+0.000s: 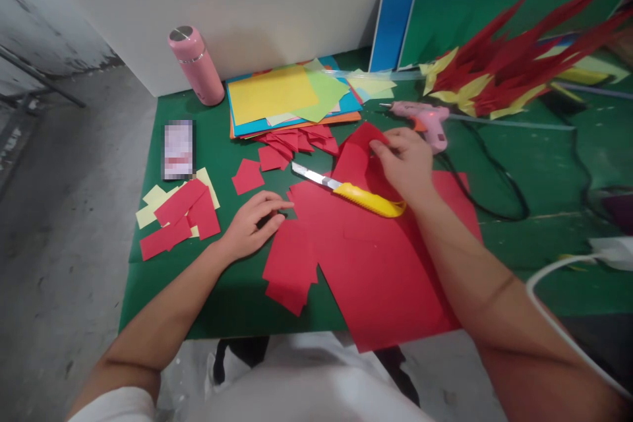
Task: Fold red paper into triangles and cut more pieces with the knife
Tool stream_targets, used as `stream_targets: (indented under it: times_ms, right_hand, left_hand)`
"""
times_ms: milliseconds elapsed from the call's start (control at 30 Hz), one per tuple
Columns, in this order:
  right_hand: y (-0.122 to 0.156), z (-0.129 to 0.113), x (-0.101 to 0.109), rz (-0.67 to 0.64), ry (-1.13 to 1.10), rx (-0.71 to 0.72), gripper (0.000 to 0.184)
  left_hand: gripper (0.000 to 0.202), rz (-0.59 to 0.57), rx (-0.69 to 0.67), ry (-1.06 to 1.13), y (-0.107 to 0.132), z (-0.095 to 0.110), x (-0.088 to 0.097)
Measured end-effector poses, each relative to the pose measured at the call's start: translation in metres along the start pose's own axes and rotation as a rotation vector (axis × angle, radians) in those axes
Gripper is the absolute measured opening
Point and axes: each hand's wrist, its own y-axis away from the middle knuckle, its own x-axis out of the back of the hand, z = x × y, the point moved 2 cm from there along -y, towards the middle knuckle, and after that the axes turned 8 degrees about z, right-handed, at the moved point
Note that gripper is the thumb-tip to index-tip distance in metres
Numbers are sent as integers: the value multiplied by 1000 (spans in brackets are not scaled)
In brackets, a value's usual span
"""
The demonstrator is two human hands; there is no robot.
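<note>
Between the thumb and fingers of my right hand (408,161) is the edge of a red paper piece (353,151), lifted and slightly bent. My left hand (254,224) rests low over the green table, fingers apart and holding nothing, its fingertips near the left edge of a large red sheet (390,270). A utility knife (368,199) with a yellow handle lies on that sheet, blade out and pointing left. Below my left hand lie several red paper cutouts (291,254). More red cutouts (248,176) are scattered beyond it.
A pink bottle (198,69), a blurred phone (179,148) and red and yellow scraps (182,211) occupy the left. Coloured sheets (271,95) are stacked at the back. On the right are a pink glue gun (432,122), its black cord (504,211) and a red-yellow paper flame (504,66).
</note>
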Motion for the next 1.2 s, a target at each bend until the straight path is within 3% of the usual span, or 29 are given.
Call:
stream_targets:
  times_ms: [233,367,500,567,667,833,933,1100,1200]
  right_hand:
    - [1,-20,5,35,-62,40,44]
    - [5,-39,14,187,-183,62,45]
    - [9,-44,22,426,-313,-145,45]
    - [10,-44,22,472,-445,-243,43]
    - [13,-50,18,359,-575,-298,39]
    - [30,-76,2,-119,-651,-325,44]
    - [42,-91,-6,-309,-713,-260,41]
    - [49,-105,-9,-346,-696,2,10]
    - [52,-108,-11,-342,-689,245,15]
  left_hand:
    - [27,60,31,36,-2,0,0]
    - [28,110,98,110,-2,-3,-1]
    - [30,199,226,221,-2,-9,-2]
    - [30,213,280,281,-2,-11,-3]
    - [34,212,320,362,-2,-15,-6]
    - [38,250,307,423,-3,-18,-10]
    - [38,237,307,424,-3,-19,-12]
    - [43,191,359,519,-3,-17,-17]
    - [45,179,451,585,-4,-13,-20]
